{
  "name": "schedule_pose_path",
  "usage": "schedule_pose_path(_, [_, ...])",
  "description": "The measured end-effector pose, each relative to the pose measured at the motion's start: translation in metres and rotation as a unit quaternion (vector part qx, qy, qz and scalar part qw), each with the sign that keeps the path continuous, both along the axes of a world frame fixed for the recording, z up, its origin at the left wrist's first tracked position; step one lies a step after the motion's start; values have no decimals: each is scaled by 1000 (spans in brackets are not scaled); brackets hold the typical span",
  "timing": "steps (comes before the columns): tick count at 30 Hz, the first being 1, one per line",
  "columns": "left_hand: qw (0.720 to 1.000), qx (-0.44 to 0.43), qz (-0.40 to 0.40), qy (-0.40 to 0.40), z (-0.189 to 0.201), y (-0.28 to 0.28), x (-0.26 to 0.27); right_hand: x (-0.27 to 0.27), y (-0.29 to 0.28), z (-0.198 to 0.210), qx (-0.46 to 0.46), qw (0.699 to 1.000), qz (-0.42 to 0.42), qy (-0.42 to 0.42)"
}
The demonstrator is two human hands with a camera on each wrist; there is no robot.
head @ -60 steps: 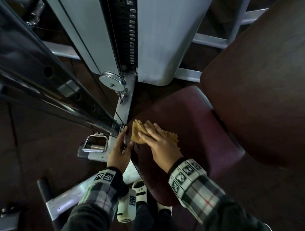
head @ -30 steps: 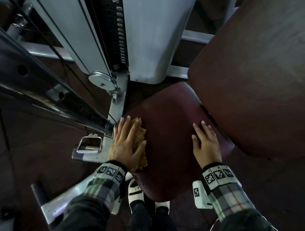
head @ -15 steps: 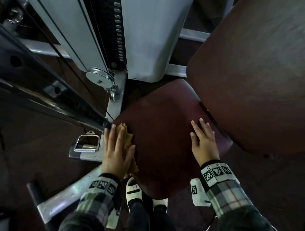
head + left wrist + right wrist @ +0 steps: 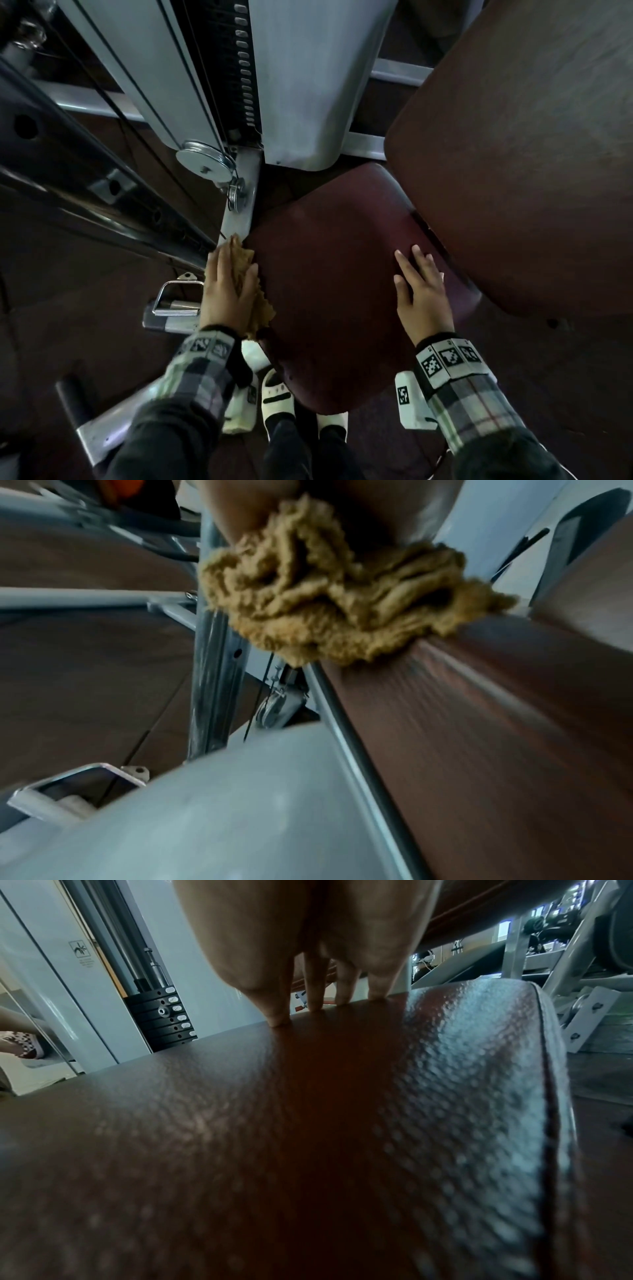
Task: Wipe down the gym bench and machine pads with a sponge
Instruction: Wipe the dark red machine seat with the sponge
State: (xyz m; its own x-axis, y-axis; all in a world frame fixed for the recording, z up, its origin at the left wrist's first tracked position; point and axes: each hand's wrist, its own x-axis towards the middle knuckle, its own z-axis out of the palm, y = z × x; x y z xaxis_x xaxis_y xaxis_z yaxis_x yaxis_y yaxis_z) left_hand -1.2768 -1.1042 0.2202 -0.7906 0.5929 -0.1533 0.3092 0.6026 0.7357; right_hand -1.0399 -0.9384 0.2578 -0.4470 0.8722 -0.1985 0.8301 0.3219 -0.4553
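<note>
A tan, ragged sponge cloth [image 4: 241,260] lies bunched against the left edge of the maroon seat pad [image 4: 335,291]. My left hand [image 4: 226,291] presses it there with fingers laid straight along the edge. The left wrist view shows the sponge [image 4: 325,596] crumpled under my palm against the side of the pad [image 4: 496,723]. On the right part of the seat my right hand [image 4: 423,294] rests flat and holds nothing. Its fingertips [image 4: 315,999] touch the textured pad [image 4: 274,1150]. The large maroon backrest pad [image 4: 531,154] rises at the right.
A grey shrouded weight stack [image 4: 301,85] with a steel pulley [image 4: 205,161] stands just behind the seat. A dark steel beam [image 4: 68,164] slants in at the left. A metal cable handle [image 4: 176,298] lies on the dark floor beside my left hand. White shoes [image 4: 275,394] show below the seat.
The sponge went from my right hand to my left. My left hand slid it off the seat top to the left side edge. My right hand has settled flat on the seat.
</note>
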Motion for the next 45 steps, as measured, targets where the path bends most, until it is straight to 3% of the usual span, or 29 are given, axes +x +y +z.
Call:
schedule_pose_path(4, [988,11,-93,125,-4,-13,46,-1,-1,-3,11,1000,-1,10])
schedule_pose_path(7, [970,-7,-163,182,-1,4,52,0,-1,-4,12,1000,-2,15])
schedule_pose_path(12, [981,-29,-147,121,-2,27,15,1,0,-3,6,1000,3,14])
schedule_pose_path(16, [995,-5,-56,77,-6,19,8,3,-1,-5,9,1000,6,29])
schedule_pose_path(25, [987,72,130,-51,-3,-32,104,5,1,-12,24,999,23,43])
schedule_pose_path(28, [991,60,119,-27,-3,-33,135,7,1,-14,28,998,33,40])
schedule_pose_path(31, [997,-5,37,70,-3,-16,143,9,1,-15,31,998,37,39])
schedule_pose_path(36, [977,-87,-71,182,-1,3,163,10,2,-15,23,998,42,38])
schedule_pose_path(40, [974,-81,-112,182,-5,-27,191,10,3,-16,26,998,47,40])
schedule_pose_path(45, [992,-36,-30,114,-8,-54,189,12,2,-16,26,997,50,44])
